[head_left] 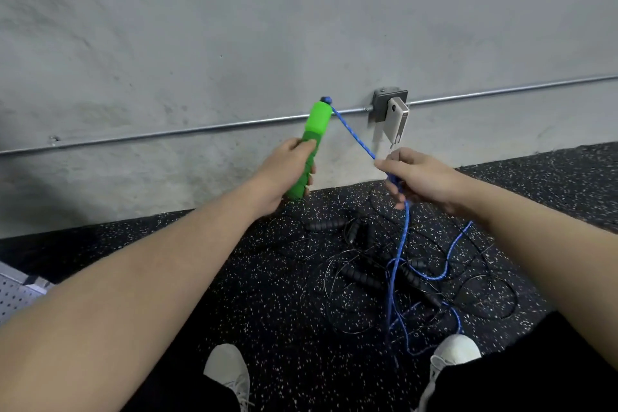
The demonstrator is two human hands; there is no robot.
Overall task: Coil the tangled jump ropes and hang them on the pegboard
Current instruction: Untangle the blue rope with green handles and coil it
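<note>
The left hand [287, 167] is wrapped around the green handle [309, 147]; the right hand [418, 177] pinches the blue rope [354, 134] just beside that handle. The rope looks soft, light and braided, so it should bend easily yet snag; the foam-like handle gives the firm hold. Below the green handle, the rope falls into the tangle of black ropes [364, 274] on the floor; where its second handle lies I cannot tell. The pegboard [13, 294] is far left of the handle.
</note>
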